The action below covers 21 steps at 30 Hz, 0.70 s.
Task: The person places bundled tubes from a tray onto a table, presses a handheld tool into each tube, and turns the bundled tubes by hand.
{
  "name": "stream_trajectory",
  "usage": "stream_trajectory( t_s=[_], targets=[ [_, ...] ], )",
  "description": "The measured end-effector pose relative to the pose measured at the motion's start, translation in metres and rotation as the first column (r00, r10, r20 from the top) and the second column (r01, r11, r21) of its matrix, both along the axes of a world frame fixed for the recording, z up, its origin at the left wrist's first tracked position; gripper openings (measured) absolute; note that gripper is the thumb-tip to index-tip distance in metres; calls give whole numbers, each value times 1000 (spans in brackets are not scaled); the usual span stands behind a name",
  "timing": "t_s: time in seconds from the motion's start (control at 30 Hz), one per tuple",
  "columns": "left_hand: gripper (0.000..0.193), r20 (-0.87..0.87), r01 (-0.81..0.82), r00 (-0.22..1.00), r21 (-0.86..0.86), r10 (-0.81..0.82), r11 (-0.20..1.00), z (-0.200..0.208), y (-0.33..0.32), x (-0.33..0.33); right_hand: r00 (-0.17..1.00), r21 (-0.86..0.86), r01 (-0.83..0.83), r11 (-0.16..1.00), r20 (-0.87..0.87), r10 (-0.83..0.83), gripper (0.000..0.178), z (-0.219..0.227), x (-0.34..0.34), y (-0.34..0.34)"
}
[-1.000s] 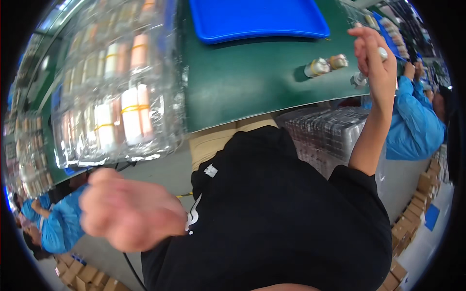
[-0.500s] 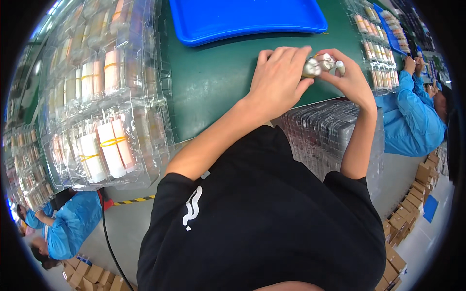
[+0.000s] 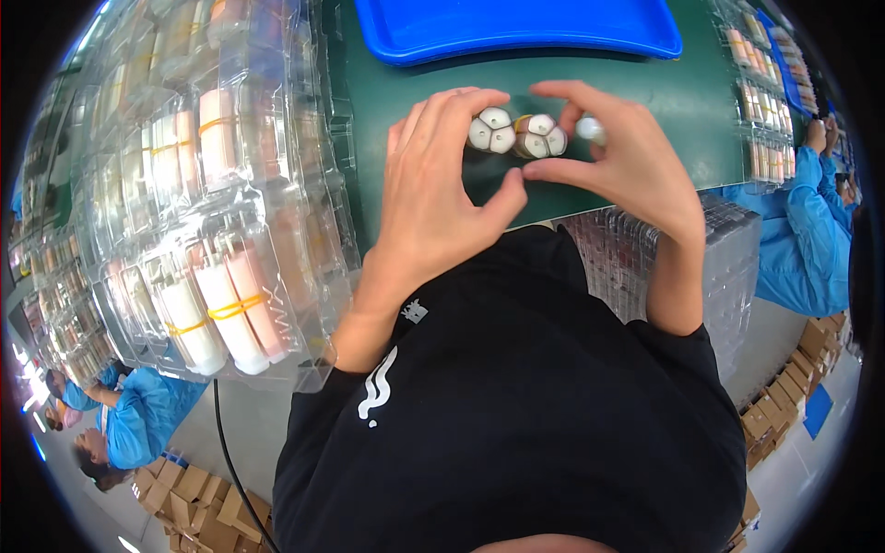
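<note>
"Two hands were over the green table (image 3: 701, 129), just on the near side of the blue tray (image 3: 525, 48). How did they stand?"

"The left hand (image 3: 429, 180) curved in a wide C, thumb and fingers well apart, gripping nothing I could make out. The right hand (image 3: 636, 166) kept thumb and forefinger apart while its curled fingers had hold of a small white piece (image 3: 590, 129)."

"And the tubes?"

"One bundle (image 3: 491, 134) sat within the left hand's curve; a banded bundle (image 3: 540, 140), just beside it, lay between the right thumb and forefinger. Both were near the tray. Whether skin touched either, I couldn't tell."

"Farther out?"

"Left of the tray rose clear plastic packs (image 3: 309, 341) of banded tubes; well to its right was a person in blue (image 3: 811, 240)."
</note>
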<state>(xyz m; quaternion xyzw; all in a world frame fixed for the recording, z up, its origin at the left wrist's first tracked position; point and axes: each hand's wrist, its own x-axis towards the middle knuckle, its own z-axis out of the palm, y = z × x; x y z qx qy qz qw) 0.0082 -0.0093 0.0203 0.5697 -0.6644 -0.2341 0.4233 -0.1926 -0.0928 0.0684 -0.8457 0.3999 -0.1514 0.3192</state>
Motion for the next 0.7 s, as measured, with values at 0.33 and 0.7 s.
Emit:
stream_trajectory(
  t_s=[0.33,0.7],
  targets=[
    [57,-134,115,984,-48,-120,992,-17,-20,-9,545,307,-332,892,834,-84,76,37,-15,-3],
    [48,-154,32,987,-72,-43,997,-24,-22,-15,580,194,-230,954,814,-25,77,30,8,-3]
  ],
)
